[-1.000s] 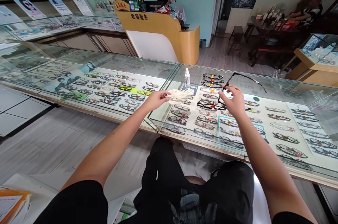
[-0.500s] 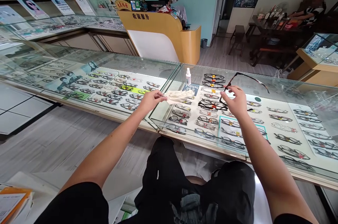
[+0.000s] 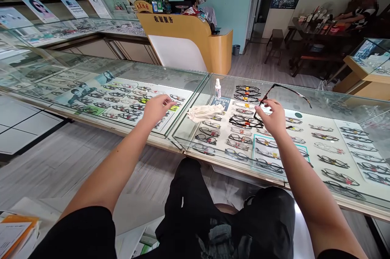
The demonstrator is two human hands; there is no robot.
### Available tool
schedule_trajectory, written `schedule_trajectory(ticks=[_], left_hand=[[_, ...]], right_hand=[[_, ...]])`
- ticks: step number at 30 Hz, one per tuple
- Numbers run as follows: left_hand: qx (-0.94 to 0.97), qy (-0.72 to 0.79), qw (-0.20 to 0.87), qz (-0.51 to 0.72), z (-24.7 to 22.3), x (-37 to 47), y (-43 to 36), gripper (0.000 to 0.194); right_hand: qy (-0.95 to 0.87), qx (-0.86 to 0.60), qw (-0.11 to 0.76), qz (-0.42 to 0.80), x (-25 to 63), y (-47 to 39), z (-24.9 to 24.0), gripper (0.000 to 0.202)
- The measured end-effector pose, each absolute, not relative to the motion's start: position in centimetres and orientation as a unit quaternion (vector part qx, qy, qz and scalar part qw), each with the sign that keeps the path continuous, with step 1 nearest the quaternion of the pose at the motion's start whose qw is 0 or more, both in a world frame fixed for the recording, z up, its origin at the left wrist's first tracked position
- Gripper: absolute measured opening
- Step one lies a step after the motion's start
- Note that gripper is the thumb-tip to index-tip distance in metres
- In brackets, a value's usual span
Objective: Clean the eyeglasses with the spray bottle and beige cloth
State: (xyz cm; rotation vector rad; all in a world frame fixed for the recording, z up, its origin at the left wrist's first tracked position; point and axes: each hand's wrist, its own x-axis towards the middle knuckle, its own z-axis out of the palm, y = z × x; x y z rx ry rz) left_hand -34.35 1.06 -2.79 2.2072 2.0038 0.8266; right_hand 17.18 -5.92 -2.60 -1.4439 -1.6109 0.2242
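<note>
My right hand (image 3: 272,118) is closed on a pair of dark-framed eyeglasses (image 3: 291,90), held above the glass top of a display case. One temple arches away to the right; part of the frame blends with the eyewear behind it. My left hand (image 3: 157,109) hovers over the case to the left, fingers curled loosely and a little apart, with nothing in them. Between the two hands a crumpled cream cloth (image 3: 205,113) lies on the glass. Just behind the cloth stands a small white spray bottle (image 3: 217,88).
Rows of eyeglass frames (image 3: 240,145) sit under the glass of the display case (image 3: 195,90). Beyond it are a yellow counter (image 3: 183,27) with a person behind it, and a wooden stool (image 3: 276,43). Another person sits at a dark table (image 3: 317,31) at the far right.
My left hand has let go of the cream cloth and moved left, away from it. The cloth stays on the glass. My right hand holds the eyeglasses almost unmoved.
</note>
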Motion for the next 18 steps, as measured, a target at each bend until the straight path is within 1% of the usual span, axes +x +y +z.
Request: schedule_trajectory(ticks=[3,4,7,10,14,18], left_hand=[[0.684,0.691,-0.004,0.233,-2.2,-37.6,3.4,0.027],[0.671,0.710,-0.001,0.215,-2.0,-38.3,4.0,0.026],[0.619,0.764,0.038,0.180,-1.7,-39.2,4.6,0.033],[0.582,0.786,0.069,0.197,-1.3,-38.8,4.0,0.034],[0.591,0.770,0.072,0.229,-1.0,-37.7,2.8,0.034],[0.594,0.764,0.073,0.240,-1.1,-37.0,2.0,0.040]], right_hand=[[-0.659,-0.585,0.464,0.089,17.2,-5.9,-2.6,0.044],[-0.659,-0.585,0.464,0.089,17.3,-5.9,-2.6,0.044],[-0.657,-0.586,0.466,0.092,17.3,-5.9,-2.6,0.045],[-0.654,-0.585,0.470,0.095,17.3,-5.9,-2.5,0.044],[-0.657,-0.581,0.472,0.091,17.3,-5.9,-2.4,0.044],[-0.660,-0.579,0.471,0.084,17.2,-6.0,-2.4,0.043]])
